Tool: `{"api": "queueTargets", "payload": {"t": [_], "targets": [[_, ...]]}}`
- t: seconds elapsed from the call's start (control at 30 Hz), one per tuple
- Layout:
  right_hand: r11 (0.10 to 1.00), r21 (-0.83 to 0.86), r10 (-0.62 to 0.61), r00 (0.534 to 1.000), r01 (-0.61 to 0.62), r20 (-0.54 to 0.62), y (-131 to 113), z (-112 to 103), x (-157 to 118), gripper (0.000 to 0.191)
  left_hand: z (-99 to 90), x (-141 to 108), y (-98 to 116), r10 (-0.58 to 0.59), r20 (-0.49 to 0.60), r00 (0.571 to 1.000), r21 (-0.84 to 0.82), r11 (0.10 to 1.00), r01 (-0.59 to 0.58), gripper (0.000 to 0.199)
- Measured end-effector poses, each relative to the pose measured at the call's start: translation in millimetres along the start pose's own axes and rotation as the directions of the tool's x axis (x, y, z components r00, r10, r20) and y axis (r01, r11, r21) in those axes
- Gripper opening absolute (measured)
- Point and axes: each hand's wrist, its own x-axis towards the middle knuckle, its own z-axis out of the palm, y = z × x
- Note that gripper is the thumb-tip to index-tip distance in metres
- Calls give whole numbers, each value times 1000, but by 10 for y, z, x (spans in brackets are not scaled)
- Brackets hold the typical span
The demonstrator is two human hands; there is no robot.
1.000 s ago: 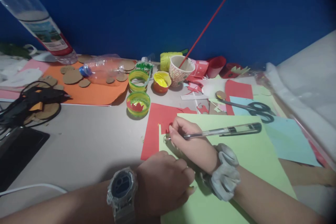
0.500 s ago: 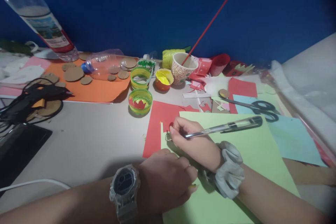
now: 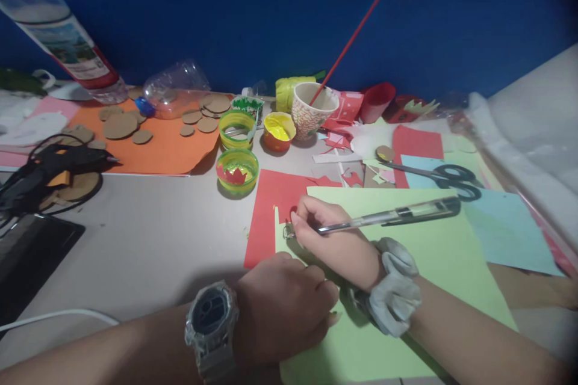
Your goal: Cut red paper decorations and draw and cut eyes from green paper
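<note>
My right hand [image 3: 332,231] is closed around a clear gel pen [image 3: 397,214], its tip end by the fingertips at a small dark ink outline [image 3: 288,231]. That outline lies near the upper left edge of a light green sheet of paper [image 3: 433,264]. My left hand [image 3: 289,307], with a watch on the wrist, rests on the left part of the sheet with its fingers curled in. Whether anything is in those fingers is hidden. Under the green sheet, a red sheet [image 3: 262,222] shows to the left.
Scissors [image 3: 456,177] lie on a blue paper at the right. Behind my hands stand a paper cup [image 3: 313,111] with a red stick, a yellow paint cup [image 3: 279,132] and green-yellow tape rolls [image 3: 238,171]. Left are cardboard discs [image 3: 120,125], a bottle [image 3: 72,48] and a glue gun [image 3: 63,162].
My view has shifted slightly. The pen's back end leans a little further right, while my right hand stays at the ink outline. My left hand remains on the sheet.
</note>
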Motion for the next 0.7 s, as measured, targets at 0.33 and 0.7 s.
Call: {"api": "queueTargets", "payload": {"t": [0.33,0.7], "targets": [[1000,1,18,999,-18,-28,15,23,-2,21,42,-12,-9,-1,-22,1000,-2,1000,1,20],[1000,6,9,1000,-9,-23,12,15,5,23,11,0,-4,-4,2,1000,-12,1000,4,21]]}}
